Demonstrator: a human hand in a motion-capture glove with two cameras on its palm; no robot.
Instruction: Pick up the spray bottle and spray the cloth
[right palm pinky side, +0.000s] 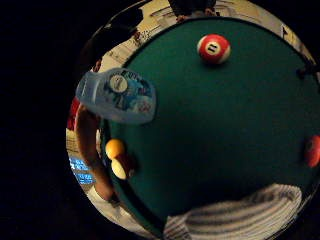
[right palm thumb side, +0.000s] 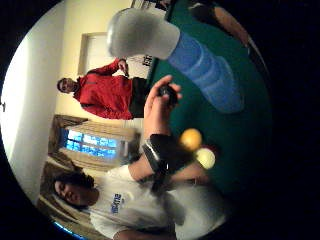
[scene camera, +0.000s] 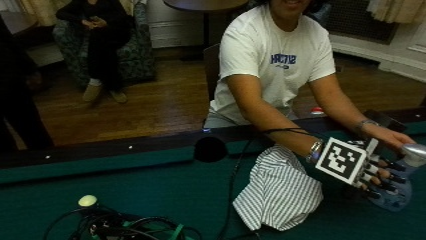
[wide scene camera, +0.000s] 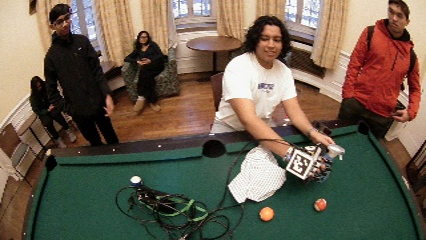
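Note:
In the outside view my gloved right hand (scene camera: 363, 170) grips the blue spray bottle (scene camera: 399, 197) low over the green felt. Its fingers are curled round the body. The bottle's pale head (scene camera: 414, 150) is uppermost. The striped cloth (scene camera: 279, 187) lies bunched on the felt just left of the hand, apart from the bottle. The person's bare left hand (scene camera: 391, 137) hovers close by the bottle's head. The wide view shows the same hand (wide scene camera: 307, 165), bottle (wide scene camera: 331, 152) and cloth (wide scene camera: 256, 177). The palm views show the bottle (right palm pinky side: 117, 95) (right palm thumb side: 205, 70) close up and the cloth (right palm pinky side: 240, 215) on the felt.
An orange ball (wide scene camera: 266, 213) and a red ball (wide scene camera: 320, 204) lie on the felt in front of the cloth. A tangle of cables (wide scene camera: 166, 207) sits at the left. A side pocket (scene camera: 211, 148) breaks the far rail (scene camera: 100, 160). A red-striped ball (right palm pinky side: 214, 48) lies farther off.

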